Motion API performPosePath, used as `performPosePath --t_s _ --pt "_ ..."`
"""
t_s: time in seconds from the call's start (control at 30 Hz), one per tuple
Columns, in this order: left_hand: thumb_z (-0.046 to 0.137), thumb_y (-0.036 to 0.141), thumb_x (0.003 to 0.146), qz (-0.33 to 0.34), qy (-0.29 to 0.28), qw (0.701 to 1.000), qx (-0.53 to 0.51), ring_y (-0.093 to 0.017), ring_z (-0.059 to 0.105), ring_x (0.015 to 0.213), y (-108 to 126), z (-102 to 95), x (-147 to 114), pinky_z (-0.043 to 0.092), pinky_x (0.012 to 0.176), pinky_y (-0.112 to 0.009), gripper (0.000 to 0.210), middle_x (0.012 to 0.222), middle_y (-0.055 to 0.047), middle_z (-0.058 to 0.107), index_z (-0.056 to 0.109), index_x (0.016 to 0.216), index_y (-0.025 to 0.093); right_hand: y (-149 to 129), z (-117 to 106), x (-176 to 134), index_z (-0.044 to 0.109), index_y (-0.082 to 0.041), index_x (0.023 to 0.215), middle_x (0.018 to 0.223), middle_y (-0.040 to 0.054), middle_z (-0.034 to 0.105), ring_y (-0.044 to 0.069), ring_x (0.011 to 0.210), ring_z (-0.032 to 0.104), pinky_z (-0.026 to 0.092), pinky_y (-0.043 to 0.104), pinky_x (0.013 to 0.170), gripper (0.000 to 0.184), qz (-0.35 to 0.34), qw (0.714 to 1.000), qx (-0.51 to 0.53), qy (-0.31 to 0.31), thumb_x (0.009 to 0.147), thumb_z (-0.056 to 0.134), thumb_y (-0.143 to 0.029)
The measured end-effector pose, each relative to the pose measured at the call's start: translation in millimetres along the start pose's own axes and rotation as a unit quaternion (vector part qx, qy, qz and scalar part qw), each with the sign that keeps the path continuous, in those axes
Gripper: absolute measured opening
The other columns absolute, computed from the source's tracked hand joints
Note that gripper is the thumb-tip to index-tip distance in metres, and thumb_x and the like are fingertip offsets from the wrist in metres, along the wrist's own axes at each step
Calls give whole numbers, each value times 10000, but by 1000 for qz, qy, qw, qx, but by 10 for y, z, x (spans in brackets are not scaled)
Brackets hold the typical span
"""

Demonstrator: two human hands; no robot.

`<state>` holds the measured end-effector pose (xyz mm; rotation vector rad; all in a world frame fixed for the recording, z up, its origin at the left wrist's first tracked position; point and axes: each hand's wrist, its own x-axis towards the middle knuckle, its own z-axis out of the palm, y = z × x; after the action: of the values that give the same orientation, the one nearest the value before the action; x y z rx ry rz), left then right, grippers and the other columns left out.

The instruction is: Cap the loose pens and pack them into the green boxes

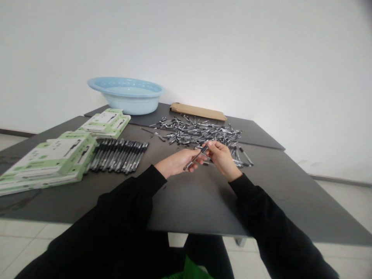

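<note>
Between my two hands is a slim pen [193, 160] with a dark end, slanting up to the right over the table. My left hand [180, 161] has its fingers closed round the pen's lower part. At its upper end, my right hand [220, 155] pinches the pen with thumb and finger. Just beyond my hands spreads a loose pile of clear and black pens [200, 133]. To the left, a row of pens [117, 155] lies side by side.
Green and white printed boxes [49, 159] lie stacked at the left, with more boxes [106, 122] behind them. A light blue basin [130, 101] stands at the back left. A flat brown cardboard piece [197, 111] lies behind the pile. A white wall [261, 58] rises behind the dark table [192, 205].
</note>
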<state>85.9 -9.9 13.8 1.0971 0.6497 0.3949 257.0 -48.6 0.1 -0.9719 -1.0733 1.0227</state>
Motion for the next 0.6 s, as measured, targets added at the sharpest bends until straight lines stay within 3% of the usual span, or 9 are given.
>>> performPosePath --t_s 0.1,0.23,0.47,0.6 --pt "614 364 895 19 -21 1000 2 -47 446 463 -8 12 -10 318 460 -199 282 653 9 554 694 876 94 -14 2 -7 723 -205 771 788 5 668 86 598 506 449 227 563 323 8 1000 10 3 717 810 -511" --pt "653 347 864 58 11 997 45 -30 402 448 -28 -22 15 277 443 -187 266 624 29 506 690 834 86 -22 8 -13 712 -212 767 858 19 699 90 606 524 473 245 591 319 -9 1000 -7 10 734 796 -518" --pt "577 364 881 103 32 984 140 -42 389 433 -70 -64 49 240 413 -187 262 594 44 493 655 794 130 55 -6 9 718 -205 782 713 5 647 106 581 497 437 261 584 355 -17 999 -34 23 727 780 -551" --pt "520 323 894 136 72 965 211 -49 416 430 -72 -46 59 281 429 -187 271 578 37 513 619 723 138 105 6 6 714 -199 771 706 7 652 102 561 473 406 257 565 354 -18 998 -51 43 733 768 -547"
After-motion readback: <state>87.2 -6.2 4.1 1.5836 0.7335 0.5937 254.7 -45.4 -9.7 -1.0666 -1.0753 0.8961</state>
